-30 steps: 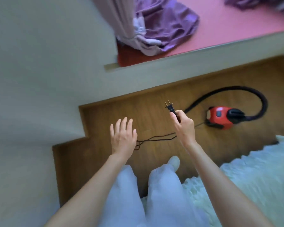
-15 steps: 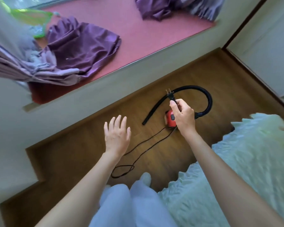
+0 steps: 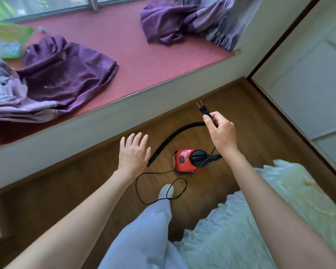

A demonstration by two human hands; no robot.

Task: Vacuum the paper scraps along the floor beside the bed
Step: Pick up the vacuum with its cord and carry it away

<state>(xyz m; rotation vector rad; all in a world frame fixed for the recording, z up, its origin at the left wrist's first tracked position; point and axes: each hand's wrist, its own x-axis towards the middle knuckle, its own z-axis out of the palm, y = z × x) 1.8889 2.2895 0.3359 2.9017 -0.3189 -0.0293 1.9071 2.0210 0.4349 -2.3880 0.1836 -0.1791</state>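
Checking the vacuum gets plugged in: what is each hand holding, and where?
The right hand pinches the plug by its black body, prongs pointing up. The left hand holds nothing.

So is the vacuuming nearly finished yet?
Not started. The red vacuum sits on the wooden floor, its cord looped loose. The right hand holds the unplugged plug; the left hand is empty. Plugging in and vacuuming remain.

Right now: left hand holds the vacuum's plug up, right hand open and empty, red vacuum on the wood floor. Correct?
Hands are swapped. In the head view the right hand pinches the plug, prongs up, and the left hand is open and empty. The red vacuum does sit on the wood floor.
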